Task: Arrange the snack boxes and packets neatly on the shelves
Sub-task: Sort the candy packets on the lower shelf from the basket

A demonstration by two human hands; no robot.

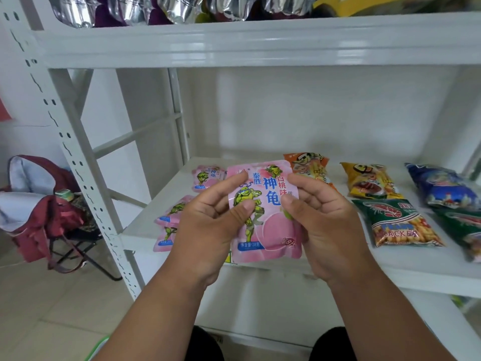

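Pink packet [265,212]: turtle cartoon, blue lettering, upright | left hand [208,225], right hand [328,225]: fingers pinch its sides

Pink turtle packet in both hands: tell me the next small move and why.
Probably lower the pink turtle packet, held by the left hand and right hand, onto the shelf beside the matching pink packets lying at its left end, since like packets are grouped there.

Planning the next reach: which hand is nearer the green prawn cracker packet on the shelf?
Right. The right hand grips the pink packet just beside the green prawn cracker packet; the left hand grips its far side, farther away.
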